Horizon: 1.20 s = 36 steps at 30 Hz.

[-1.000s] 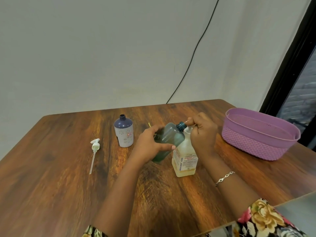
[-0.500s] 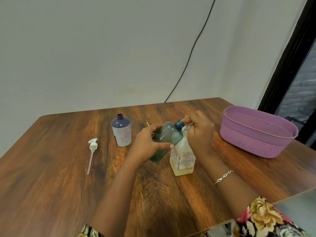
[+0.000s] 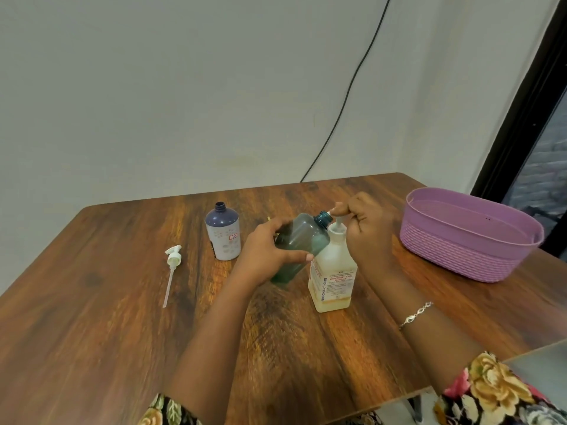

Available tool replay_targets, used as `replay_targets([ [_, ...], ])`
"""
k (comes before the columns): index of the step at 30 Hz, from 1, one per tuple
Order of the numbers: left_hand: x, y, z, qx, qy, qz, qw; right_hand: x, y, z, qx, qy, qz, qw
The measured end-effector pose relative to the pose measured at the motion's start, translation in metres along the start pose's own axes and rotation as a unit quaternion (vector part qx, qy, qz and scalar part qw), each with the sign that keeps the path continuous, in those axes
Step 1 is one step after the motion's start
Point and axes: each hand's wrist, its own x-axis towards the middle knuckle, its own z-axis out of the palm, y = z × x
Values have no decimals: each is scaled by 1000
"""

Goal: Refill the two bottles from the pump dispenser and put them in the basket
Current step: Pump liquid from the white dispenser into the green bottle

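Two bottles: the left hand (image 3: 260, 256) wraps the tilted green bottle (image 3: 302, 243), its mouth at the spout of the one pump dispenser (image 3: 333, 271), pressed under right hand (image 3: 366, 231) fingers. The purple-topped bottle (image 3: 222, 233) stands at ten o'clock (uncapped). One basket (image 3: 466, 237) at three o'clock, one loose pump (image 3: 172, 265) at nine.

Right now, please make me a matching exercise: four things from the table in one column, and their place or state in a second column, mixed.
Things:
1. green bottle
2. purple-topped bottle
3. loose pump head
4. basket

States:
A. lying flat on the table, far left
B. held tilted in the left hand
C. nothing visible inside, at the right
D. standing upright, uncapped

Pairs: 1-B, 2-D, 3-A, 4-C
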Motion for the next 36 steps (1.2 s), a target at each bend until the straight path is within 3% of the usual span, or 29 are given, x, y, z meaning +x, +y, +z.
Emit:
replay_targets([
  [14,-1,-1,-3,3,10,-5,1000,11,3,6,15,0,28,999],
  [18,1,-3,-1,10,7,0,1000,-2,2,14,-10,33,-9,999],
  [30,1,-5,0,1,8,-1,1000,12,-2,5,-2,2,30,1000],
  [36,3,-11,3,2,-3,-1,1000,2,6,15,-36,26,-37,998],
])
